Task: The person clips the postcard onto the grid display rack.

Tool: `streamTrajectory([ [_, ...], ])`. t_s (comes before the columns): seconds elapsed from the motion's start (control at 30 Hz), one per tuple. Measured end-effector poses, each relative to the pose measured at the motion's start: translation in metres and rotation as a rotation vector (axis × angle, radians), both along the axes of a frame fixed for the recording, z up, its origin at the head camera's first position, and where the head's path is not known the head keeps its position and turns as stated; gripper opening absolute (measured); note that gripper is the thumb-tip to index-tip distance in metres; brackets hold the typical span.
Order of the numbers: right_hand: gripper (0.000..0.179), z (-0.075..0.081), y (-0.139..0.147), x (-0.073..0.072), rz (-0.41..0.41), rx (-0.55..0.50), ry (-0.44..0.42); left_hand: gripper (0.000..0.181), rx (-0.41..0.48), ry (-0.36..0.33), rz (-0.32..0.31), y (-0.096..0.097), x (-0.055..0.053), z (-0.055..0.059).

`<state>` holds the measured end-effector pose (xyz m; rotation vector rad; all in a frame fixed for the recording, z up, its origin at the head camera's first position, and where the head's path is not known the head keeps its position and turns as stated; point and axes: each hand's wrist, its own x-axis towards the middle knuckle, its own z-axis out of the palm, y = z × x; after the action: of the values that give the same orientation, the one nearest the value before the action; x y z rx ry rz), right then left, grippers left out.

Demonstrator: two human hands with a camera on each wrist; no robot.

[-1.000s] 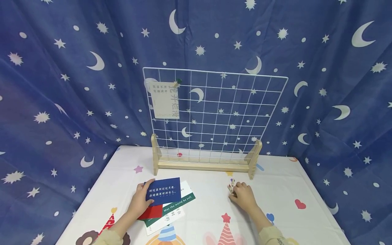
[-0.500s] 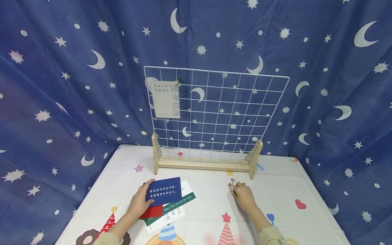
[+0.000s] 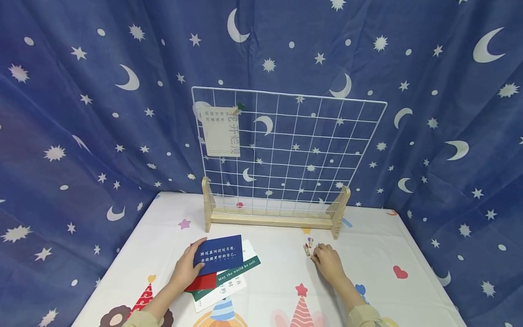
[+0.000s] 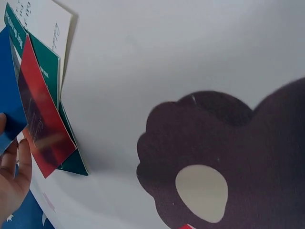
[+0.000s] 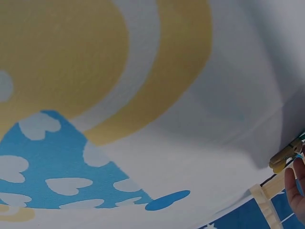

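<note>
One hand, the left hand (image 3: 185, 269), pinched one blue card (image 3: 218, 255); one red card (image 3: 203, 282) lay partly under it, and overlapping green and white cards (image 3: 248, 265) spread beside, too covered to count. Two small clothespins (image 3: 307, 250) lay just beside the fingertips of the right hand (image 3: 327, 262); whether that hand held another, I could not tell. Farther back stood one grid rack (image 3: 271, 221) with one pale card (image 3: 221, 136) on it.

Blue card (image 3: 220, 254): 跨过星河迈过月亮,去迎接更好的自己; green band (image 3: 239, 271) just beside it: "May the world be soft"; pale card (image 3: 220, 141) on the wire grid (image 3: 286, 145): 花店不开了 花继续开, with 开烂漫 larger down one side; white card (image 3: 214, 299) below the band: 时, 好的, other print too small
</note>
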<state>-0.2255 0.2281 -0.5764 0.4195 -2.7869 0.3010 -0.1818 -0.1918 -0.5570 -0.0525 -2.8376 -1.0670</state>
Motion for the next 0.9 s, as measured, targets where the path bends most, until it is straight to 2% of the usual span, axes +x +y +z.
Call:
streamTrajectory([
  [0.1, 0.012, 0.001, 0.0, -0.001, -0.005, -0.011, 0.003, 0.082, 0.068, 0.001, -0.01, 0.001, -0.002, 0.001],
  [0.27, 0.013, 0.002, -0.001, -0.002, 0.003, -0.031, 0.019, 0.087, 0.177, -0.013, 0.01, 0.002, -0.002, 0.001],
  [0.43, 0.013, 0.004, -0.002, -0.001, 0.007, -0.058, 0.0, 0.063, 0.248, -0.024, 0.009, 0.002, 0.001, 0.001],
  [0.53, 0.011, 0.005, -0.002, 0.001, 0.006, -0.076, -0.012, 0.05, 0.252, -0.03, 0.02, 0.003, 0.003, 0.002],
  [0.67, 0.009, 0.008, -0.002, 0.003, 0.008, -0.115, -0.023, 0.045, 0.282, -0.033, 0.026, 0.004, 0.002, 0.001],
  [0.9, 0.006, 0.014, -0.003, 0.006, -0.03, -0.183, -0.093, 0.04, 0.418, -0.077, 0.012, 0.007, 0.0, -0.001],
])
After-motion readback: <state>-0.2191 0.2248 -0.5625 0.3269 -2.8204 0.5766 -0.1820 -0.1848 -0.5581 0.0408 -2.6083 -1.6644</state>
